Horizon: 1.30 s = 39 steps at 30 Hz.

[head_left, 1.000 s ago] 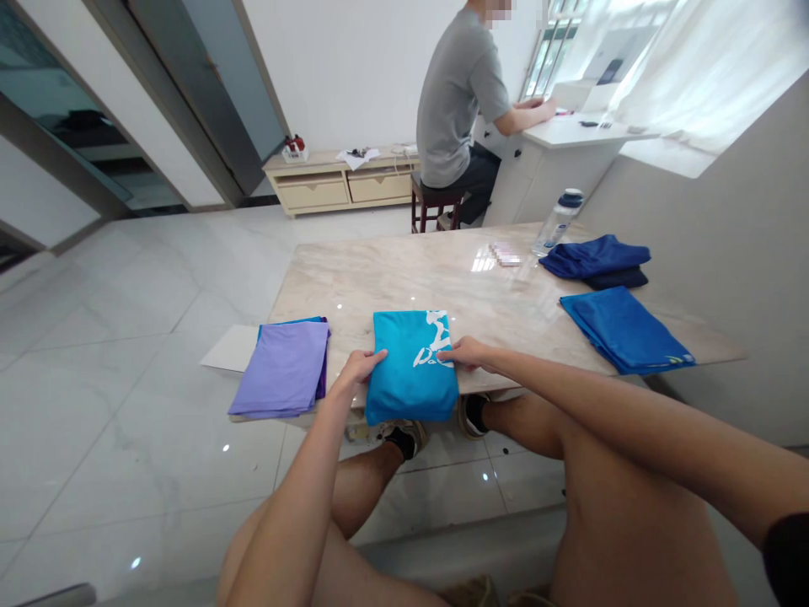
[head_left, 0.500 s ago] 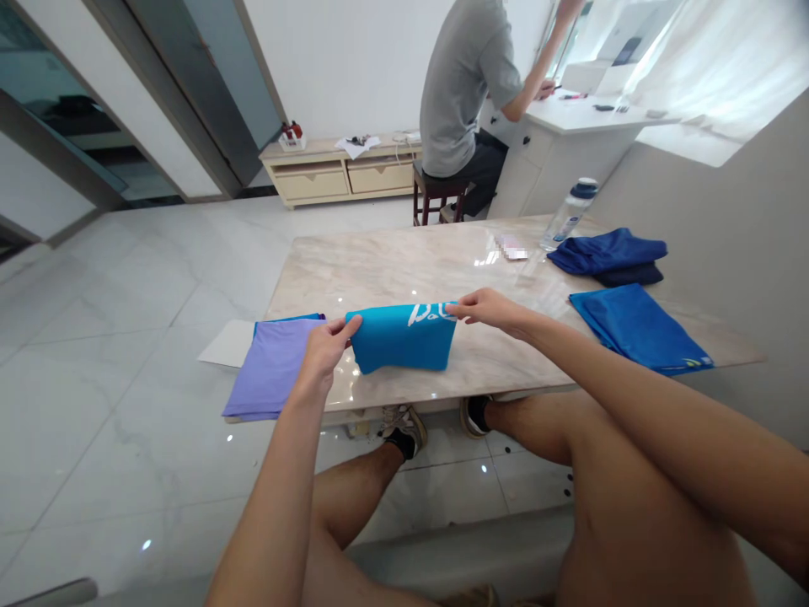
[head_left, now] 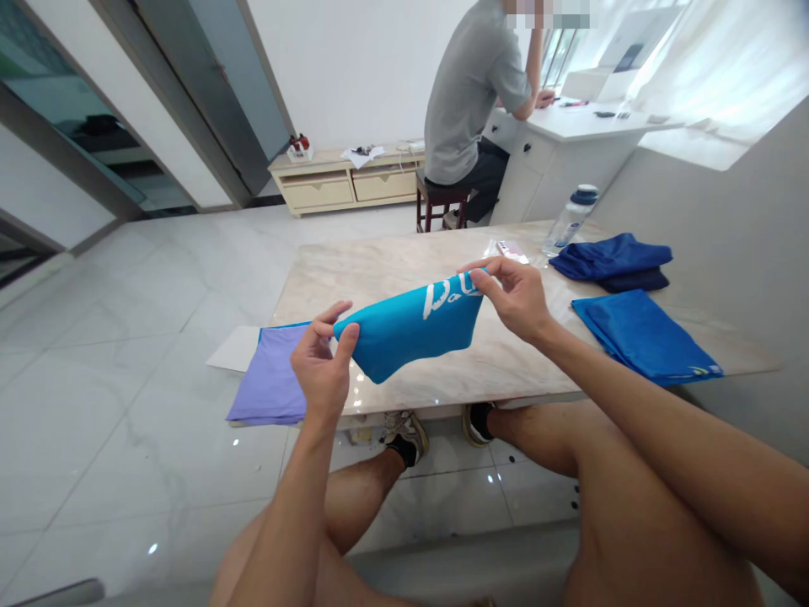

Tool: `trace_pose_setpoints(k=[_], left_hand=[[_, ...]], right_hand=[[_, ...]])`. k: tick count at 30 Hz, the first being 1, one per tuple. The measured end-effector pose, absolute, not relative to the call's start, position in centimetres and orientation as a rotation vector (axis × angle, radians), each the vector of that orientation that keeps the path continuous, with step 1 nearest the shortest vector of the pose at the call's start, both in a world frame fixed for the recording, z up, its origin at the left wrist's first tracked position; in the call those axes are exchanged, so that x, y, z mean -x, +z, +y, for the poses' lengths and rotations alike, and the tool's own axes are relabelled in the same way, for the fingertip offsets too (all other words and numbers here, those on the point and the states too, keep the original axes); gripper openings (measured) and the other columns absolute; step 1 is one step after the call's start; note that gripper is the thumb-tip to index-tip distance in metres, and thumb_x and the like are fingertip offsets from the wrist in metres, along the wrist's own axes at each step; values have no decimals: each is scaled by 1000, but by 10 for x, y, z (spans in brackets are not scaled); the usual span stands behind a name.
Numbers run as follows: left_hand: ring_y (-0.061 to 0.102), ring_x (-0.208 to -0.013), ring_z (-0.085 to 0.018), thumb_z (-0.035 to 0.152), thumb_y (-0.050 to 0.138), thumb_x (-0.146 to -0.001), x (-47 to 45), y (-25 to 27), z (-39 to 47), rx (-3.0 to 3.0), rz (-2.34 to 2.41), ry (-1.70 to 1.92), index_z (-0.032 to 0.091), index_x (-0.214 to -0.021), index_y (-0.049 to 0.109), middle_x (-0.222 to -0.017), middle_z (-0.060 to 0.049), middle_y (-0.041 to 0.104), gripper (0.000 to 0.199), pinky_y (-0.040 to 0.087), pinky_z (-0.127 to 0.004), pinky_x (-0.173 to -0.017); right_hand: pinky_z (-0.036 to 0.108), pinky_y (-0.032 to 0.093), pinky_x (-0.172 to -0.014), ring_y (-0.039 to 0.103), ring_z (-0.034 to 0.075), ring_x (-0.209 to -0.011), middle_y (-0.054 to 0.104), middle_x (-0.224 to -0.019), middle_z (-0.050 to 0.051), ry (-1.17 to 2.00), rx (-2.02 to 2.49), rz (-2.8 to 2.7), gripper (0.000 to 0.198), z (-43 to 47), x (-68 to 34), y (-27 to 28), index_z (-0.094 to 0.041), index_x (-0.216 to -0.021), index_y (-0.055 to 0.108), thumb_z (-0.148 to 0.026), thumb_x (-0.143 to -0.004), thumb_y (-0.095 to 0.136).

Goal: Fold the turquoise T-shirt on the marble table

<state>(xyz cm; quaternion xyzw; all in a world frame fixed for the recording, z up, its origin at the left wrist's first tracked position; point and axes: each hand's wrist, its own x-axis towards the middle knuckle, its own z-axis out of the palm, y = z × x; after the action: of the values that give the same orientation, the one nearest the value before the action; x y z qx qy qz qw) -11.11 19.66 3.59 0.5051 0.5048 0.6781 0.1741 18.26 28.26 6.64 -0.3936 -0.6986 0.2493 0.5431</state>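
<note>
A bright blue folded cloth [head_left: 410, 329] with white lettering hangs between my hands above the marble-topped table [head_left: 379, 261]. My left hand [head_left: 325, 358] pinches its left upper corner between thumb and fingers. At the opposite upper corner, my right hand [head_left: 515, 295] grips it, slightly higher than the left, so the top edge slants. Whether the cloth is a garment I cannot tell. Just left of my left hand lies a folded purple cloth [head_left: 269, 379] on the table's left end, with a bit of blue cloth showing under it.
To the right lie a folded blue cloth [head_left: 645, 337] and a crumpled dark blue cloth [head_left: 613, 260]. A clear water bottle [head_left: 569, 221] stands behind them, near a small packet [head_left: 511, 251]. Beyond the table, a person in grey [head_left: 471, 101] sits on a stool [head_left: 436, 198] at a white desk [head_left: 569, 126].
Both hands have lifted the blue cloth, the right hand more, so it now tilts. My right hand has turned, with its thumb over the front. The seated person's raised arm has bent toward the head.
</note>
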Motion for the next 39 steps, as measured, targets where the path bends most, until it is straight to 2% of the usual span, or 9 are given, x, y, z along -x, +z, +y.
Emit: trace_pose_setpoints(k=[3, 8, 12, 14, 17, 26, 30, 35, 39], left_hand=[[72, -83, -18, 57, 86, -87, 101, 38, 179, -1401, 1374, 1982, 24, -75, 49, -87, -3, 76, 51, 57, -30, -75], [55, -65, -11, 52, 86, -87, 95, 27, 165, -1351, 1450, 1857, 24, -72, 45, -72, 3, 62, 52, 43, -24, -59], [52, -62, -13, 51, 78, -92, 104, -4, 180, -1281, 1670, 1497, 25, -74, 45, -67, 5, 52, 46, 41, -25, -58], [61, -68, -17, 43, 73, -96, 109, -21, 190, -1303, 1886, 1182, 25, -82, 51, -74, 3, 60, 31, 44, -27, -62], [72, -89, -24, 30, 63, -103, 110, -41, 196, -1555, 2133, 744, 24, -108, 63, -98, -4, 75, 8, 48, -32, -73], [66, -120, -29, 35, 56, -113, 78, -59, 175, -2348, 1693, 356, 24, -144, 63, -128, -11, 69, 33, 53, -39, -96], [64, -117, -29, 24, 58, -111, 75, -63, 174, -2540, 1379, 73, 21, -129, 69, -129, -12, 68, 21, 51, -40, -96], [72, -106, -27, 21, 52, -112, 84, -58, 174, -2354, 1394, -180, 21, -114, 75, -115, -10, 76, 23, 49, -36, -86], [76, -106, -31, 24, 57, -111, 94, -39, 171, -2249, 1517, -287, 21, -109, 78, -110, -11, 80, 21, 48, -37, -82]], right_hand=[[31, 51, -62, 59, 17, -66, 62, -71, 0, 623, 935, -1611, 53, 273, -184, 67, -25, -77, 61, -72, -97, 75], [27, 37, -50, 49, 13, -56, 58, -70, -2, 742, 1027, -1651, 57, 277, -187, 45, -25, -81, 58, -77, -95, 74], [31, 55, -70, 67, 20, -78, 73, -90, 5, 742, 1235, -1883, 40, 302, -193, 10, -23, -99, 66, -62, -105, 68], [36, 59, -88, 72, 24, -95, 76, -114, 10, 665, 1367, -2090, 26, 316, -196, -7, -20, -121, 68, -41, -107, 68], [40, 54, -109, 72, 29, -119, 67, -145, 17, 480, 1552, -2437, 37, 330, -201, -24, -17, -142, 66, -16, -105, 61], [34, 56, -100, 74, 31, -123, 78, -133, 16, 550, 1839, -2746, 29, 334, -199, -35, -18, -131, 76, -34, -110, 64], [32, 59, -90, 79, 29, -110, 83, -116, 12, 846, 1910, -2803, 31, 337, -202, -41, -19, -118, 78, -45, -101, 79], [36, 64, -81, 80, 30, -89, 80, -83, 8, 1033, 2248, -2630, 16, 344, -214, -49, -15, -89, 80, -10, -78, 89], [32, 65, -72, 79, 25, -84, 83, -94, 13, 1037, 2227, -2422, 9, 352, -212, -49, -13, -100, 80, -16, -91, 79]])
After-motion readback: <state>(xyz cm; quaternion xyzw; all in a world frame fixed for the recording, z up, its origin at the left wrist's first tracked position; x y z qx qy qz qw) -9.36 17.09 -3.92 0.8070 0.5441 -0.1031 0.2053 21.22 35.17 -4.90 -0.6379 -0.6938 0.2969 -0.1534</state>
